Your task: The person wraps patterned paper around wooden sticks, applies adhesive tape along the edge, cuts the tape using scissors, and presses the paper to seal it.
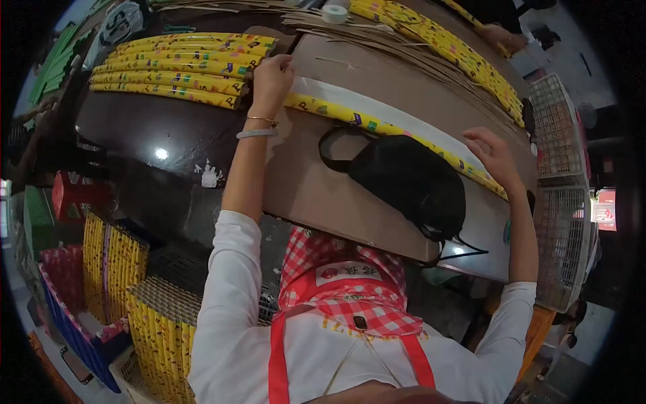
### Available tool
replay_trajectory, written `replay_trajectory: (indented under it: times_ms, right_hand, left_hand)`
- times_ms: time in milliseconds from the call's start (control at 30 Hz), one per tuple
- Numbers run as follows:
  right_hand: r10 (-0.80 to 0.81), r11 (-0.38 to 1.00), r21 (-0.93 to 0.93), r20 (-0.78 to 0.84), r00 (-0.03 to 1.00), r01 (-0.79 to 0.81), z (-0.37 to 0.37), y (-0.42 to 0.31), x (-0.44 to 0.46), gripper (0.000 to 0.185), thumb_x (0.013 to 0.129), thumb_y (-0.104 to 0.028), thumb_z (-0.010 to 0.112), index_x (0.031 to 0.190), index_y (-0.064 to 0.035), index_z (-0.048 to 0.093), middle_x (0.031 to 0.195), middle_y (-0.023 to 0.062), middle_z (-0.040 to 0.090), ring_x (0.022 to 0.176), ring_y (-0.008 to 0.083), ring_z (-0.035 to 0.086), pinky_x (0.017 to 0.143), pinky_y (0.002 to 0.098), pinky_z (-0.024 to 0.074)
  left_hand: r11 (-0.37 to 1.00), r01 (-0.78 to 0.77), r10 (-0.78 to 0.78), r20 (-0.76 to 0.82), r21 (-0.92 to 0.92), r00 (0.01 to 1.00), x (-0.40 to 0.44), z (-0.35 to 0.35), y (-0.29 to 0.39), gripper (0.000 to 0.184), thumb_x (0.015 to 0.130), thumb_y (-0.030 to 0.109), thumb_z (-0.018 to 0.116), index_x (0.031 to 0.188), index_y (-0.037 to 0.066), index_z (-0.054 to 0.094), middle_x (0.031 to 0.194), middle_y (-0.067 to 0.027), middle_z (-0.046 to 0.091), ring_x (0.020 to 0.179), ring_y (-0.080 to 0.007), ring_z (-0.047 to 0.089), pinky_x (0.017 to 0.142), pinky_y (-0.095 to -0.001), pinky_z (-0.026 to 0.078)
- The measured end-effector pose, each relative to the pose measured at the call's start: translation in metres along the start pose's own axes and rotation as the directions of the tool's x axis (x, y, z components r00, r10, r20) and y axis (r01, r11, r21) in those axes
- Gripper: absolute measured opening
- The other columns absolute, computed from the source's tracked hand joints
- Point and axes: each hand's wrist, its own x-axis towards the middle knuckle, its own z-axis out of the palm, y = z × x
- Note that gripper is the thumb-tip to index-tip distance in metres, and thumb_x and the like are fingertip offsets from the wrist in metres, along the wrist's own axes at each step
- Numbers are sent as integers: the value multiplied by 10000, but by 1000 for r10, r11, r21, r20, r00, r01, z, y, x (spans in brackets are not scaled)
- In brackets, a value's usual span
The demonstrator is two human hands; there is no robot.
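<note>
A yellow patterned strip [383, 126] with a white sheet [404, 116] along its far side lies across the brown board in front of me. At the strip's left end is my left hand [271, 82], its fingers curled closed; what is in them, if anything, is hidden. My right hand [494, 158] is over the strip's right end, fingers bent but apart, with nothing seen in them. Between my arms, on the near side of the strip, lies a black bag [407, 178] with a strap loop and thin cords.
Yellow patterned tubes [175, 67] are laid side by side at left, more [437, 50] at the far right. Cardboard strips [397, 44] and a tape roll [334, 13] sit at the back. Plastic crates [562, 236] stand right; upright tubes [158, 337] lower left. Another person's hand [501, 37] is beyond.
</note>
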Motion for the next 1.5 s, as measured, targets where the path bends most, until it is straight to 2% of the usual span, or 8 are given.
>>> replay_trajectory:
  times_ms: [100, 267, 400, 500, 700, 1000, 1433, 1500]
  right_hand:
    - [-177, 982, 78, 72, 982, 172, 36, -50, 64, 200, 839, -180, 601, 958, -21, 625, 935, 96, 621, 882, 202, 594, 772, 302, 464]
    - [-242, 963, 156, 130, 962, 221, 122, -86, 170, 229, 844, -176, 577, 1024, -38, 610, 908, 69, 635, 860, 171, 586, 777, 289, 456]
    - [-225, 966, 194, 312, 923, 170, 158, -100, 220, 268, 833, -198, 567, 1022, -12, 601, 885, 102, 645, 829, 179, 595, 726, 296, 471]
    - [-287, 941, 287, 389, 875, 181, 168, -96, 229, 301, 832, -212, 566, 1050, -5, 583, 859, 81, 624, 786, 146, 562, 702, 279, 461]
    - [-290, 936, 324, 488, 823, 138, 163, -93, 225, 355, 805, -95, 584, 1148, -22, 529, 832, -3, 538, 773, 83, 478, 746, 235, 418]
    - [-335, 895, 441, 560, 758, 70, 154, -91, 218, 458, 781, -8, 553, 1229, -32, 461, 974, 2, 490, 870, 78, 450, 802, 189, 386]
    - [-306, 877, 459, 302, 903, 144, 184, -113, 224, 306, 842, -99, 568, 1140, -38, 534, 922, 26, 579, 860, 94, 533, 793, 242, 434]
    - [-245, 967, 100, 88, 965, 236, 183, -126, 215, 205, 818, -145, 594, 1006, -63, 599, 823, 40, 606, 755, 134, 565, 691, 263, 461]
  left_hand:
    - [983, 147, -143, 50, -105, 988, 7, 8, -22, 269, 790, 156, 610, 1016, 14, 636, 808, -120, 665, 610, -176, 623, 583, -282, 492]
    - [967, 232, -218, 128, -104, 968, -3, -9, -24, 229, 803, 141, 608, 975, -8, 637, 793, -113, 666, 564, -170, 617, 534, -281, 479]
    - [968, 250, -239, 223, -25, 945, -6, -8, -15, 291, 805, 263, 620, 951, 13, 652, 816, -158, 655, 716, -261, 637, 674, -333, 495]
    - [961, 270, -249, 227, -62, 941, -5, -3, -15, 285, 757, 258, 645, 871, -2, 664, 809, -182, 648, 792, -328, 626, 728, -372, 493]
    - [943, 331, -300, 321, -44, 898, -3, -5, -12, 321, 733, 309, 662, 844, 9, 669, 799, -162, 651, 791, -311, 630, 722, -373, 494]
    - [956, 295, -281, 327, 8, 902, -1, -1, -20, 306, 730, 303, 664, 862, 26, 670, 829, -150, 651, 816, -305, 626, 747, -379, 487]
    - [951, 282, -208, 413, -129, 887, 0, -3, -30, 269, 732, 213, 624, 876, -10, 664, 811, -198, 638, 792, -335, 619, 739, -383, 479]
    - [953, 252, -165, 411, -167, 897, 0, -4, -30, 253, 730, 195, 610, 854, -20, 661, 794, -209, 631, 778, -342, 617, 730, -385, 481]
